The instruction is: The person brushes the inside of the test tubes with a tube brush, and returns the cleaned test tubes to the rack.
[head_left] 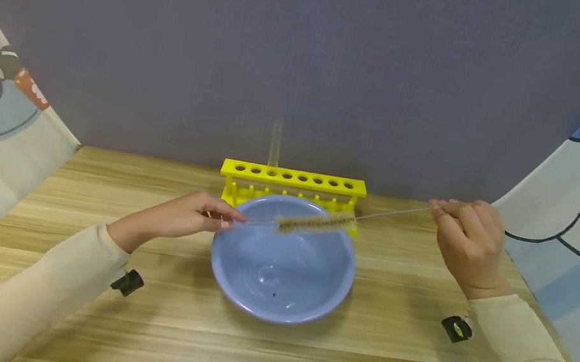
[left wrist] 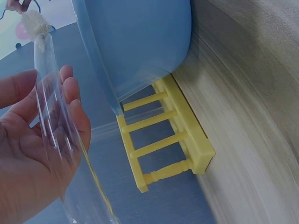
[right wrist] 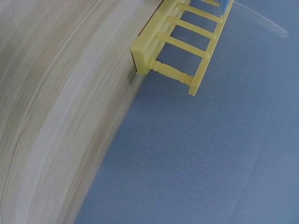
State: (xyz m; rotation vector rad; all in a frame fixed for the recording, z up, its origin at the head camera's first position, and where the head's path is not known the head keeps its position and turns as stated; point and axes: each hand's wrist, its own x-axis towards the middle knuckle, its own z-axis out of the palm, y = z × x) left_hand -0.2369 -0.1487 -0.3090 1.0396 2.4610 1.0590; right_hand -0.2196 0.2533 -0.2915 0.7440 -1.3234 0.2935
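My left hand pinches a clear glass test tube between thumb and fingers, its mouth turned to the right over the blue basin. From the right, a test tube brush with tan bristles meets the tube; in the left wrist view its tip sits at the mouth, a few bristles just inside. Out at the right, my right hand grips the far end of the brush's thin wire handle, fingers curled. The right wrist view does not show this hand.
Behind the basin stands a yellow test tube rack, partly hidden by the rim. Another clear test tube is upright in it. A grey wall panel rises at the table's back edge, with printed cloths at both sides.
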